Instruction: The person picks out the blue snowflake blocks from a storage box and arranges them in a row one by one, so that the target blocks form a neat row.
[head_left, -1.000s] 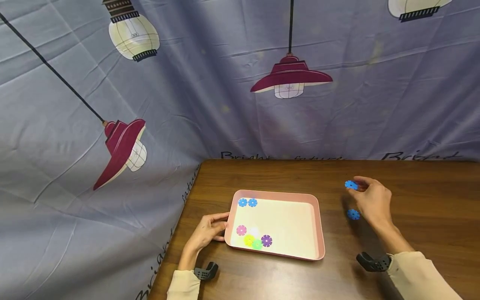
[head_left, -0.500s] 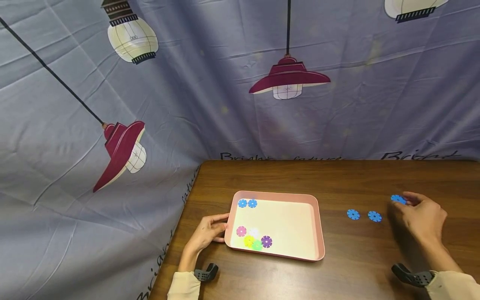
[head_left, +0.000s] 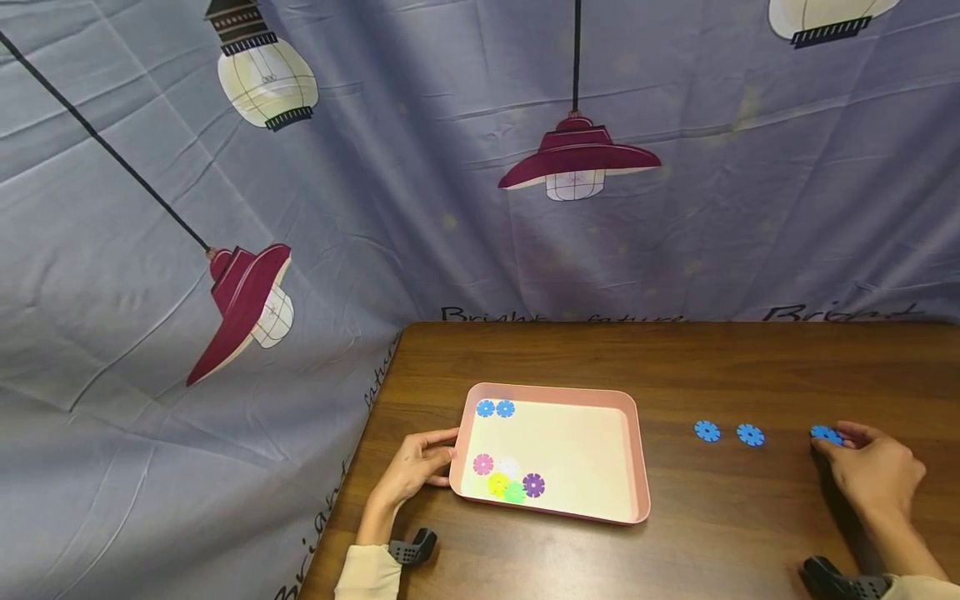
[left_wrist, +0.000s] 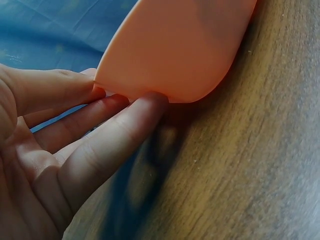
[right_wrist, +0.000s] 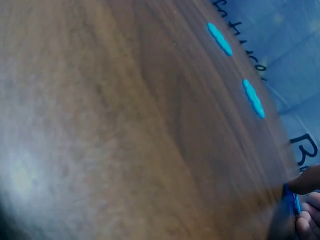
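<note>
My left hand [head_left: 412, 465] holds the left side of a shallow pink tray [head_left: 636, 458]. In the left wrist view, its fingertips meet the tray's outer wall [left_wrist: 170, 50]. My right hand [head_left: 877, 473] pinches a blue notched disc [head_left: 826, 434] between thumb and fingers, low over the right side of the table. In the right wrist view, only the fingertips and this disc's edge [right_wrist: 297, 202] show at the lower right. Two more blue discs, one nearer the tray [head_left: 707, 431] and one farther right [head_left: 750, 435], lie flat in a row left of that hand.
Inside the tray are two blue discs [head_left: 496, 408] at the far left corner. A pink disc [head_left: 483, 464], a yellow one [head_left: 498, 484], a green one [head_left: 514, 492], a purple one [head_left: 533, 485] and a whitish one lie near its front. A printed curtain [head_left: 450, 208] borders the wooden table [head_left: 540, 558].
My right hand has set one blue disc on the table, then moved right and nearer with another in its fingers. My left hand and the tray have stayed put.
</note>
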